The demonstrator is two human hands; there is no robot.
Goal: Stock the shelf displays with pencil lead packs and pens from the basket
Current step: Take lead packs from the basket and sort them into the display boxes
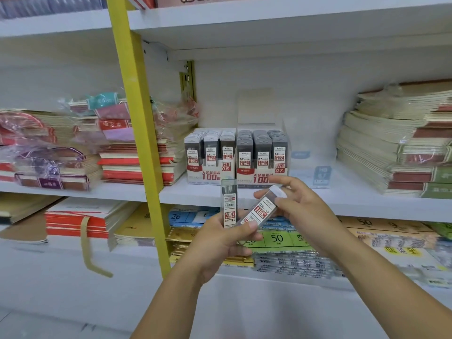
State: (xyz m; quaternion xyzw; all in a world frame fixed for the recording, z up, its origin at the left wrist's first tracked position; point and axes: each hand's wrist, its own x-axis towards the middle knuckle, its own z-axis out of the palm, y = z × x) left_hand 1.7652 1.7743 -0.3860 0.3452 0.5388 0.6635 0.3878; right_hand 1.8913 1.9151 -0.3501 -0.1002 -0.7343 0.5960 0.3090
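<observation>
Head view: the left hand (pixel 220 241) is curled round an inverted clear plastic 0.5 lead pack (pixel 228 206). The right hand (pixel 303 209) pinches the capped end of a tilted clear 0.5 pack (pixel 260 212). Both packs are held just below the displays. Turn each cap-up and label-forward, then slot it into the red-and-white HB 0.5 cardboard display box (pixel 210 171), not the adjacent HB 0.7 box (pixel 261 171).
</observation>
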